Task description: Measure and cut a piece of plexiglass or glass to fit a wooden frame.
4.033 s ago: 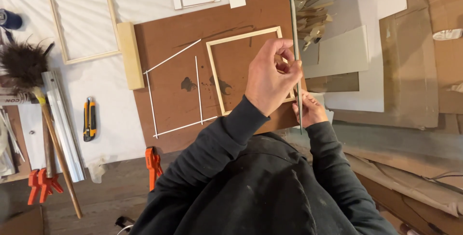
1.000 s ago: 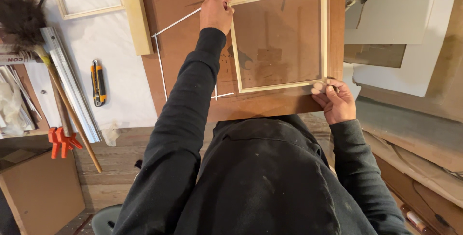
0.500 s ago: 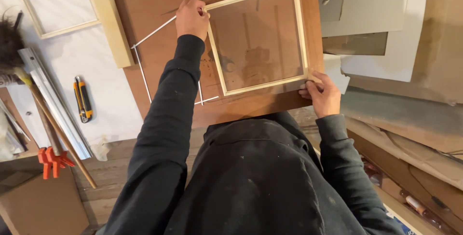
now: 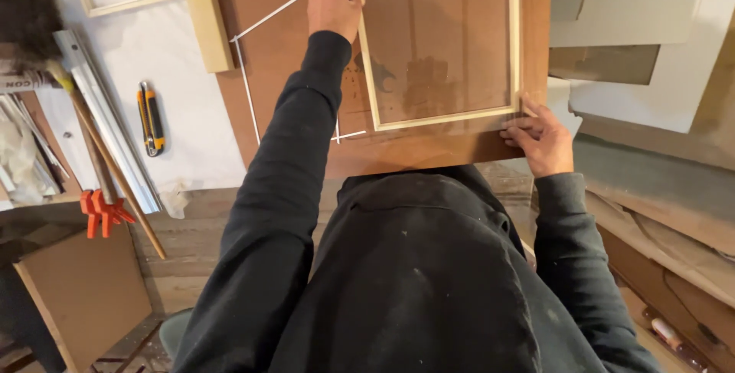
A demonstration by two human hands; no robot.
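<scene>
Two hands were on a pale wooden picture frame [image 4: 514,44] that lay flat on a reddish-brown board [image 4: 268,51]. Left hand [image 4: 333,1] was closed over the frame's far left corner, fingers curled down, apparently pinching the moulding there; exact finger contact was hidden by the knuckles. Right hand [image 4: 542,137] sat at the near right corner, fingers extended and pressed against the frame's outer edge, thumb side near the board's front edge. Frame appeared glazed or backed with a clear pane, brown showing through with faint smudges.

Thin white strips [image 4: 246,89] formed a rough square outline just left of the frame, partly under the left forearm. A light wood block [image 4: 205,17] stood beside the board's left edge. Further left on white paper: a yellow-and-black utility knife [image 4: 151,118], a metal straightedge [image 4: 107,128], a feather duster [image 4: 31,17] with its wooden handle running down toward an orange clamp [image 4: 99,212]. A second pale frame [image 4: 126,1] lay at top left. Mat boards [image 4: 635,5] were stacked to the right.

Judgement on doing this well: holding diagonal corners gave even control, so pressure should stay balanced, the frame kept flat against the board, and the left sleeve kept from dragging the loose white strips.
</scene>
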